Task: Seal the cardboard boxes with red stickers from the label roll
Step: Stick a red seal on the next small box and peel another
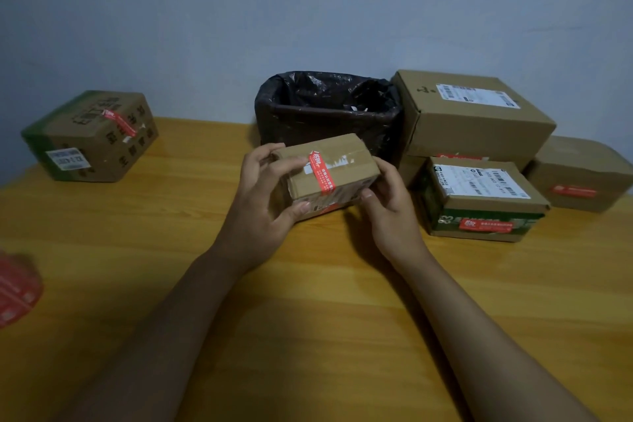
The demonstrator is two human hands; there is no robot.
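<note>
I see a small brown cardboard box point(329, 171) with a red sticker point(323, 176) bearing white lettering, crossing a whitish tape patch. The surface point(308, 301) is honey-yellow wood grain. The bin liner point(329, 103) is glossy black. The left box point(90, 135) is brown with green edges and black print. The front right box point(479, 202) shows a green band, white label and red sticker. The label roll point(17, 288) is red.
</note>
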